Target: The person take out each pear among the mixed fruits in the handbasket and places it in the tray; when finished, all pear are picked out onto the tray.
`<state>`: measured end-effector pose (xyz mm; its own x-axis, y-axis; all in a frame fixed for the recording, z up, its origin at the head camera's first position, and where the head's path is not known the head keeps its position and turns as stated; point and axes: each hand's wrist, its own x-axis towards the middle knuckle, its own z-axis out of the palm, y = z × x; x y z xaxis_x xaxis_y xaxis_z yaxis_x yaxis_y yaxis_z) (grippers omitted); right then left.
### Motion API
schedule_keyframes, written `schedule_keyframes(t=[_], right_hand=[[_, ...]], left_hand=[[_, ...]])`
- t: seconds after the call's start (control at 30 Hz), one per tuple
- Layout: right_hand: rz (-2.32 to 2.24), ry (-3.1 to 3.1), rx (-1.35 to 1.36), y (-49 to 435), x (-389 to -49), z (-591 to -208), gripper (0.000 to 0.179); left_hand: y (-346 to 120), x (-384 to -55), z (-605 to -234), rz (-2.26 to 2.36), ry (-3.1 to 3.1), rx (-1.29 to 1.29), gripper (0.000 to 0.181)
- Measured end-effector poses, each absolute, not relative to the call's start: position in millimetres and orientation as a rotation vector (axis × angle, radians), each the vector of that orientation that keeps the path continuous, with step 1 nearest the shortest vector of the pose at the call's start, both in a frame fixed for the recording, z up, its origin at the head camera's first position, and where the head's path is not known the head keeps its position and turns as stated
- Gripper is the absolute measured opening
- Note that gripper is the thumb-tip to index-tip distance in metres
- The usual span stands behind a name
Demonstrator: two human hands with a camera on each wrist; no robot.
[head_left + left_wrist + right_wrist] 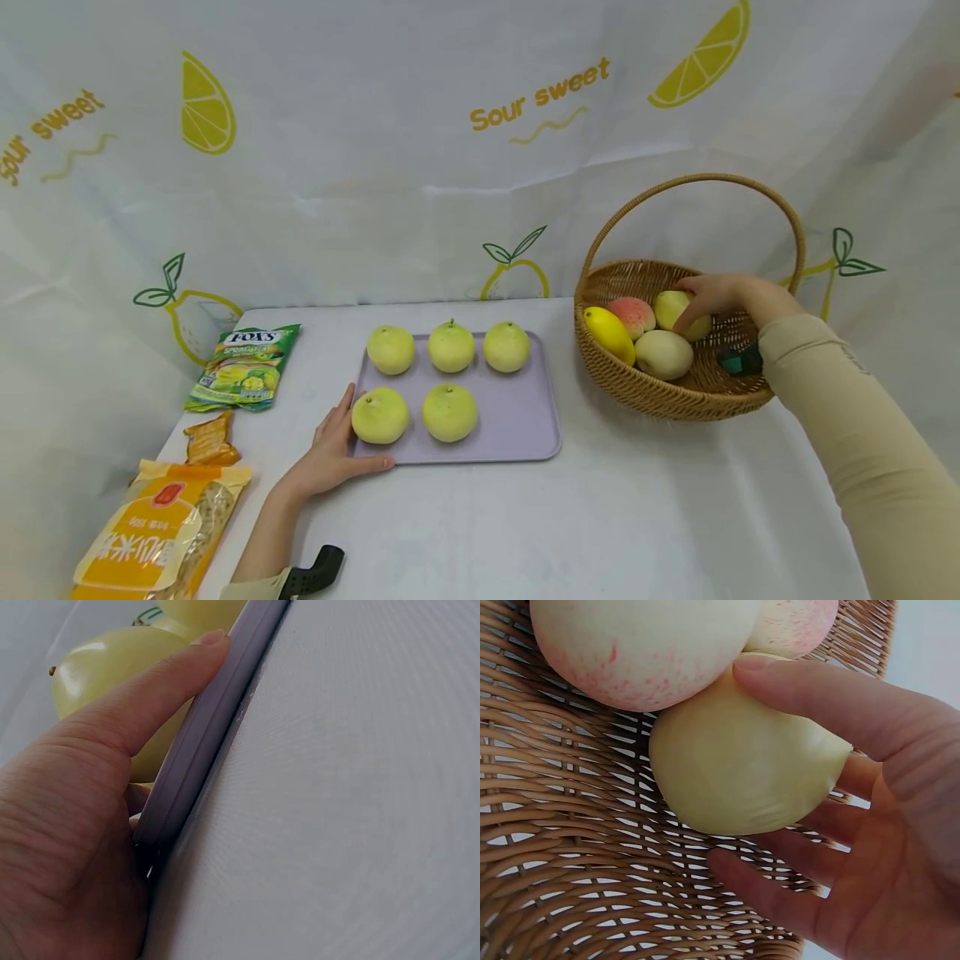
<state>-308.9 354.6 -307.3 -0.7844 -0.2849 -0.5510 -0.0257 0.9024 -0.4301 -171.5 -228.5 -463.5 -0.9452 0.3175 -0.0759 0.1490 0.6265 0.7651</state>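
Note:
In the head view my right hand reaches into a wicker basket and holds a round yellow-green pear. The right wrist view shows the thumb on top of this pear and the other fingers spread around its far side and below. A pink peach, a pale peach and a yellow mango lie beside it. My left hand grips the near left corner of a lilac tray, thumb along the front rim. Several similar pears stand on the tray in two rows.
A green candy bag, a small orange packet and a larger yellow-orange food bag lie along the table's left side. The basket's tall handle arches above the right hand. A printed white curtain hangs behind the table.

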Motion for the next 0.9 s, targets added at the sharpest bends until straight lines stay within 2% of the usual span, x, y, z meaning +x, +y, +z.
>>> schedule_keyframes(t=[0.33, 0.9], right_hand=[[-0.323, 2.662, -0.316, 351, -303, -303, 0.083], [-0.282, 2.766, -0.353, 341, -277, -278, 0.079]], left_hand=[[-228, -171, -462, 1.215, 2.647, 0.383, 0.117], [-228, -170, -460, 1.206, 2.643, 0.376, 0.117]])
